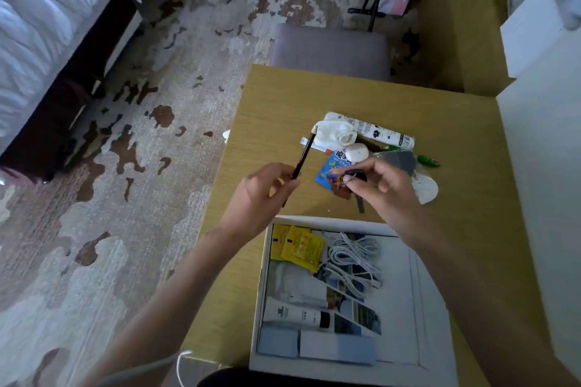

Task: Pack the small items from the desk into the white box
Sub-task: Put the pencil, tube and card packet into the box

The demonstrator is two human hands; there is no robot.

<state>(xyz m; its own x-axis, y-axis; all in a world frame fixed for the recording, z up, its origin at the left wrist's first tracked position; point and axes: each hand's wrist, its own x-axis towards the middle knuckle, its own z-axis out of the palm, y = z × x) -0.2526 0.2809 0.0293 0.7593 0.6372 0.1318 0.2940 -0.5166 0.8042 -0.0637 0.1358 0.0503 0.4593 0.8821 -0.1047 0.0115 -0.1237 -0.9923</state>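
Note:
The white box [430, 317] lies open on the wooden desk [276, 104] near its front edge. Inside it are yellow sachets [300, 247], a coiled white cable [355, 256], a white tube with a black cap [295, 314] and pale blue packs [336, 347]. My left hand [257, 195] holds a thin dark pencil [304, 154] upright above the desk, beyond the box. My right hand [383, 182] pinches a small dark item with a ring [350, 177] over a blue packet [330, 168]. Behind lie a white rolled sock [334, 133], a printed white tube [377, 132], a small white case [356, 152] and a green pen [427, 161].
A grey stool [330, 47] stands against the far edge of the desk. A white wall or cabinet [544, 166] borders the desk on the right. A bed [41, 25] stands at the left across patterned carpet [125, 198]. A grey pouch [401, 160] and a white disc [426, 188] lie by my right hand.

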